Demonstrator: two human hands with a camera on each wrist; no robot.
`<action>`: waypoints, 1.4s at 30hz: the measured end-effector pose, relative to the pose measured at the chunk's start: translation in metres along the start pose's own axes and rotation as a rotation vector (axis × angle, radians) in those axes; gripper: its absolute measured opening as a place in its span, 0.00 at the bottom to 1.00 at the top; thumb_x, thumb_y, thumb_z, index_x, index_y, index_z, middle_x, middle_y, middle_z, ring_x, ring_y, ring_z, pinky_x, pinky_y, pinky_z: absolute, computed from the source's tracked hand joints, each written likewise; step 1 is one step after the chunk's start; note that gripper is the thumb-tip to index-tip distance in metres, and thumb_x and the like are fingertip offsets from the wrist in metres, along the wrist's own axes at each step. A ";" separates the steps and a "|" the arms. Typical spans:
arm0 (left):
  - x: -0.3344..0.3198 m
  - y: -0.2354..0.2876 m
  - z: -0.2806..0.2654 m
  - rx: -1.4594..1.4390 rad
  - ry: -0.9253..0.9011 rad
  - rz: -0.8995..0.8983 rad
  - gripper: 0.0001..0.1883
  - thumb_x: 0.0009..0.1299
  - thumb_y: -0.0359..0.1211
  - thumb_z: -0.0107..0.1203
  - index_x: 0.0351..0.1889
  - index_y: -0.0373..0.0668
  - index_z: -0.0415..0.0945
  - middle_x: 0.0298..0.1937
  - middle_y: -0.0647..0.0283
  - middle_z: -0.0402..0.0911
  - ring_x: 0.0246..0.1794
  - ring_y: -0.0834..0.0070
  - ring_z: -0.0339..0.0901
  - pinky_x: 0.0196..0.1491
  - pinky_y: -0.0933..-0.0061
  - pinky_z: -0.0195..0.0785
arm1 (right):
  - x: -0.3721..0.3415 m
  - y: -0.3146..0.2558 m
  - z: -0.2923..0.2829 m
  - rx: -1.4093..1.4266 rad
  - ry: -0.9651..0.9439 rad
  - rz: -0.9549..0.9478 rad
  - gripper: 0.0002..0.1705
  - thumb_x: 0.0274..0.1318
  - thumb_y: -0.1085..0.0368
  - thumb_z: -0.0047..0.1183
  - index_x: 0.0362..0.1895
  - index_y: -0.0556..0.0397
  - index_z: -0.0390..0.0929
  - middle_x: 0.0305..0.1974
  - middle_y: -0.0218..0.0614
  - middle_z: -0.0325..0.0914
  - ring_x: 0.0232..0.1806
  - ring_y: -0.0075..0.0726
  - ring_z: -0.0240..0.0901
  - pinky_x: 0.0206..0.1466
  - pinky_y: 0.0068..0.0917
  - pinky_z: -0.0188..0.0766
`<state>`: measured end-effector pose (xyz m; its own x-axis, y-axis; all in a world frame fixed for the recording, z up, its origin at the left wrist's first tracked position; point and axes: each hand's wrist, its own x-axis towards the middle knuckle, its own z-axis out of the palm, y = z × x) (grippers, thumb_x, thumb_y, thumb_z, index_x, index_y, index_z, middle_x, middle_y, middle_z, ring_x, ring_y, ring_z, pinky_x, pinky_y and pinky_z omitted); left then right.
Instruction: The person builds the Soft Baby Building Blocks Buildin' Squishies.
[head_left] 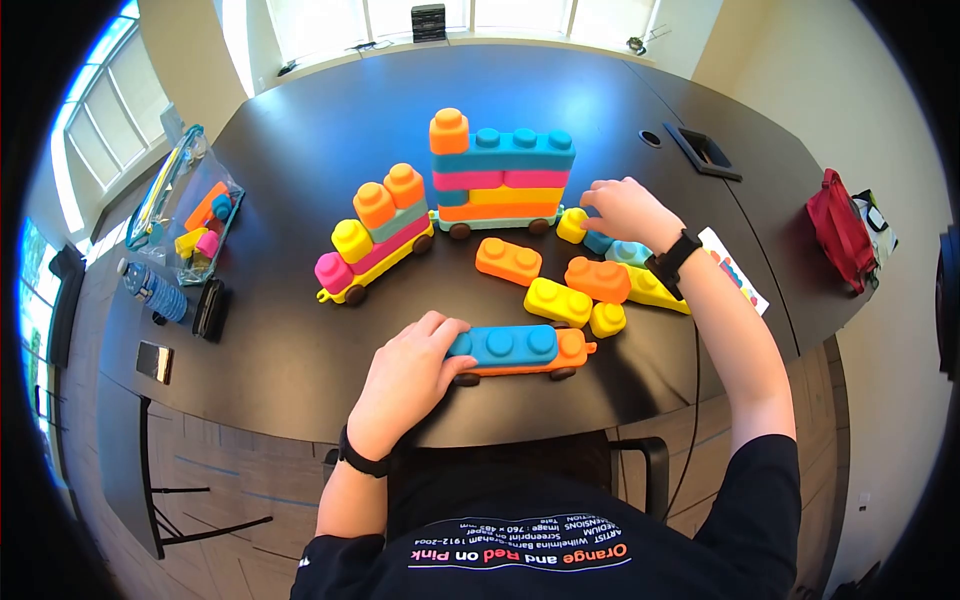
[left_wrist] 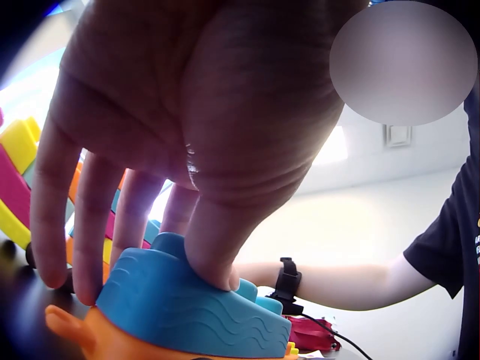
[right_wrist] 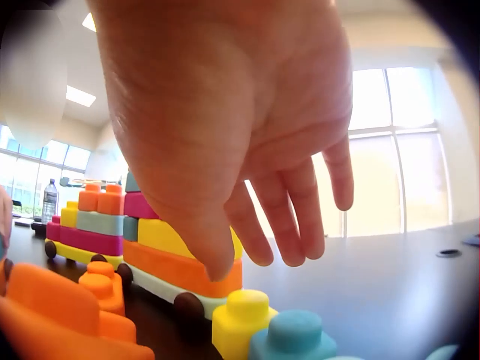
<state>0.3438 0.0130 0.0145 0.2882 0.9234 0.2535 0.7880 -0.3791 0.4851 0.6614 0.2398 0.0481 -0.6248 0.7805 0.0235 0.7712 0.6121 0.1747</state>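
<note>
My left hand (head_left: 408, 372) grips the left end of a long blue building block (head_left: 505, 345), thumb on the near side and fingers beyond. That block sits on an orange wheeled base (head_left: 572, 350) near the table's front edge. Over the small yellow block (right_wrist: 244, 319) and the teal block (right_wrist: 294, 337) hovers my right hand (head_left: 635, 213). Its fingers hang loosely down and hold nothing in the right wrist view. Left of these blocks stands a tall wheeled wagon stacked with orange, yellow, pink and blue blocks (head_left: 505, 180), joined to a yellow-based wagon (head_left: 380, 262).
Between the hands lie loose blocks: an orange one (head_left: 508, 260), a yellow one (head_left: 557, 300) and several others. A printed sheet (head_left: 735, 268) lies beyond my right forearm. At the left are a clear bag (head_left: 190, 220), a water bottle (head_left: 152, 290) and a phone (head_left: 154, 361).
</note>
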 end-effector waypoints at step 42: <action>0.000 -0.004 0.000 -0.050 0.015 0.001 0.18 0.69 0.36 0.71 0.54 0.42 0.81 0.48 0.55 0.82 0.41 0.53 0.85 0.46 0.59 0.79 | -0.137 -0.114 0.008 0.800 0.102 -0.027 0.19 0.66 0.64 0.64 0.54 0.57 0.72 0.47 0.51 0.84 0.50 0.63 0.82 0.53 0.48 0.78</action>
<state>0.3414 0.0147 0.0125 0.2801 0.9224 0.2661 0.7598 -0.3824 0.5257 0.6600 0.0646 0.0171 -0.6227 0.7722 0.1261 0.5852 0.5666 -0.5800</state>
